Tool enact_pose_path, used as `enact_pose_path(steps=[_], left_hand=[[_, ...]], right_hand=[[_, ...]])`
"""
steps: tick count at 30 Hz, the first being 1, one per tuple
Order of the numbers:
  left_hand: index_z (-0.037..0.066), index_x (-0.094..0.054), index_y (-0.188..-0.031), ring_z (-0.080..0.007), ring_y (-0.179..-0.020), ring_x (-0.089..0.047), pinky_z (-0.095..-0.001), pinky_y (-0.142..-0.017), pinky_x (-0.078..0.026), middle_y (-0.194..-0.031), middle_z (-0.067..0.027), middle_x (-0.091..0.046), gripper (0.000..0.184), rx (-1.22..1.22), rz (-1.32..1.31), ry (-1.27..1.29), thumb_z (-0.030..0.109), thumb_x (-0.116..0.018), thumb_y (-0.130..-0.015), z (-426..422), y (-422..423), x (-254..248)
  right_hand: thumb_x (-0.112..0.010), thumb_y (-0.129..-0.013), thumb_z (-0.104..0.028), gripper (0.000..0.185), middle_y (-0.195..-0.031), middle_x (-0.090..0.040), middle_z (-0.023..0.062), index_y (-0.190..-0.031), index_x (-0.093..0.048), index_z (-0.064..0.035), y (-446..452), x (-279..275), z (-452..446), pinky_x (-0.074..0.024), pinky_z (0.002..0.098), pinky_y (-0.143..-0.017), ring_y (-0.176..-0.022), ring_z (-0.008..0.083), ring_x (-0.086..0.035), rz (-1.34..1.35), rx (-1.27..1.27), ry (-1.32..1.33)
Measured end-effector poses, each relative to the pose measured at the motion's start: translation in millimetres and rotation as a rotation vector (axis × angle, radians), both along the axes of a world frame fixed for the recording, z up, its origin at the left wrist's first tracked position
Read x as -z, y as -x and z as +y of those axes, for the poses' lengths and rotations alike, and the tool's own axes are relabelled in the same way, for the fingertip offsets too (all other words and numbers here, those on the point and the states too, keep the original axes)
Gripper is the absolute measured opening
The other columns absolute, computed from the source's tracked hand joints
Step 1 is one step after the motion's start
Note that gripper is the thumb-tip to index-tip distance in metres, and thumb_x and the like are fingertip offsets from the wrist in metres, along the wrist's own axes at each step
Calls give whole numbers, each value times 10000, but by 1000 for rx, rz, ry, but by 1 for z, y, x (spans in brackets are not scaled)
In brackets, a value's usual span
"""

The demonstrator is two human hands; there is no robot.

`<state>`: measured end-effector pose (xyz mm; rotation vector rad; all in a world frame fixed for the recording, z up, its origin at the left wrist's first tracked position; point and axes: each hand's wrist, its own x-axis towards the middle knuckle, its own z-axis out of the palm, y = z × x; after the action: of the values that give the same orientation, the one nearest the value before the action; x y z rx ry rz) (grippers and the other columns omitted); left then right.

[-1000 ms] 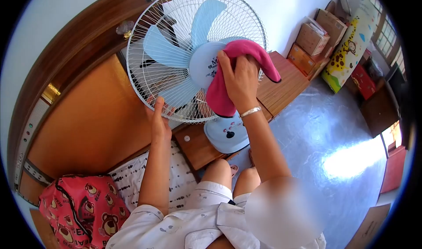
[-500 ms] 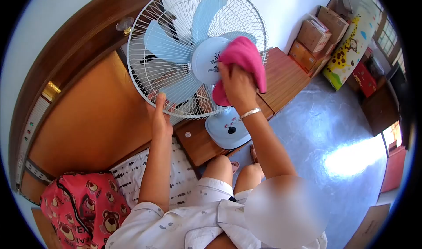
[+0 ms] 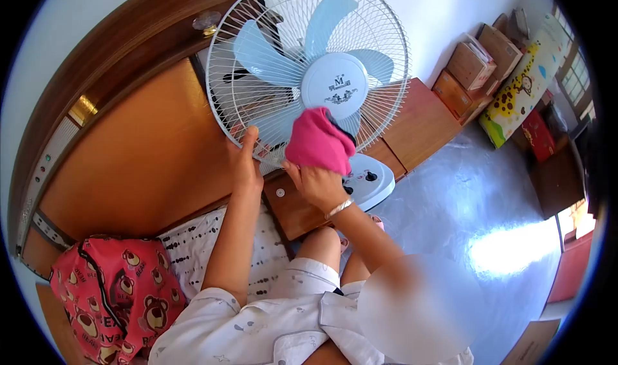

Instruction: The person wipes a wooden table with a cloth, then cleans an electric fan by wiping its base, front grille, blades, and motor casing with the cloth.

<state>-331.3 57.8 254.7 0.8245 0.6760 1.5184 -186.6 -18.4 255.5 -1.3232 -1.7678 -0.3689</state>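
- The left hand is clamped on the fan's wire guard at seven o'clock, its thumb upright on the front of the rim, other fingers behind the wires.
- The right hand, a silvery bracelet at its wrist, is closed around a bunched pink cloth; the two hands are near each other but apart.
- That cloth is at six o'clock on the guard, just below the round hub, its dark edging turned up toward one o'clock.
- The fan faces the person, pale blue blades inside a white guard, dark lettering and a scroll on the hub.
- Its base, with dark knobs, shows at five o'clock; the cloth and right hand hide part of it, so from here I can't tell how it sits on the wooden cabinet.
- Toward nine o'clock there's an orange headboard panel in a dark wooden frame.
- Down at seven o'clock, a red bear-print bag lies beside a white patterned sheet.
- Out at three o'clock, stacked cardboard boxes stand near a giraffe-print panel.
- The shiny floor spreads toward four o'clock.
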Motion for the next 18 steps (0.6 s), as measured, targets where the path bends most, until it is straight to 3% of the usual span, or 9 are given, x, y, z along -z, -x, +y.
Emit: enact_pose_path(steps=[2,4,5,6,8,9,16,17,18], left_hand=[[105,-357,-1389,-214,-1116,-510,-380,-878,-464,-1253,-84,-510,705,-21,50,84,300,-750,-837,2,0,5],[107,-359,-1396,-203,-1143,-519,-361,-893,-465,-1279,-76,-522,705,-32,32,42,282,-755,-840,-3,-4,2],[101,-357,-1403,-200,-1166,-514,-370,-909,-463,-1304,-75,-516,703,-23,2,-6,260,-752,-844,0,-4,6],[94,-354,-1410,-197,-1189,-509,-378,-924,-461,-1329,-75,-509,701,-7,-28,-57,239,-750,-849,0,-5,1],[71,-365,-1409,-193,-1209,-518,-372,-965,-452,-1343,-76,-517,670,-29,-85,-1,179,-734,-861,-3,-6,-5],[69,-365,-1408,-192,-1206,-519,-371,-968,-451,-1340,-77,-519,668,-53,-104,-11,176,-734,-861,-2,-7,-4],[61,-366,-1407,-183,-1193,-530,-363,-983,-445,-1323,-80,-531,661,-142,-144,-30,154,-730,-863,9,-8,10],[67,-364,-1409,-174,-1200,-526,-362,-983,-444,-1329,-82,-527,659,-108,-126,-33,144,-727,-864,11,-6,6],[74,-363,-1411,-165,-1207,-521,-361,-983,-444,-1336,-84,-523,657,-80,-108,-33,134,-724,-865,11,-5,5]], right_hand=[[-655,-894,-300,338,-1111,-639,158,-1108,-650,-38,0,-25,20,-422,459,-968,-1103,349,-572,5,-88,-71],[-645,-900,-325,345,-1111,-640,167,-1101,-658,-44,6,-64,37,-416,465,-976,-1105,348,-575,74,-135,196],[-621,-904,-363,397,-1165,-617,185,-1143,-637,-47,19,-110,43,-418,442,-980,-1145,343,-554,35,-117,361],[-621,-904,-363,397,-1165,-617,185,-1143,-637,-47,30,-108,49,-418,442,-980,-1145,343,-554,31,-122,354],[-590,-913,-374,444,-1260,-568,193,-1222,-598,-55,48,-93,69,-407,409,-1010,-1216,332,-509,-227,-191,-140],[-506,-956,-340,460,-1383,-492,190,-1329,-525,-72,58,-88,70,-348,410,-1095,-1303,319,-441,-278,-253,-117],[-453,-967,-313,483,-1387,-533,59,-1383,-447,-67,59,-109,114,-168,453,-1201,-1360,223,-405,-505,-197,-327],[-453,-967,-313,483,-1387,-533,59,-1383,-447,-67,54,-117,121,-168,453,-1201,-1360,223,-405,-503,-185,-332],[-449,-967,-343,478,-1386,-536,48,-1383,-449,-108,49,-127,127,-154,466,-1204,-1359,212,-408,-295,-322,-296]])
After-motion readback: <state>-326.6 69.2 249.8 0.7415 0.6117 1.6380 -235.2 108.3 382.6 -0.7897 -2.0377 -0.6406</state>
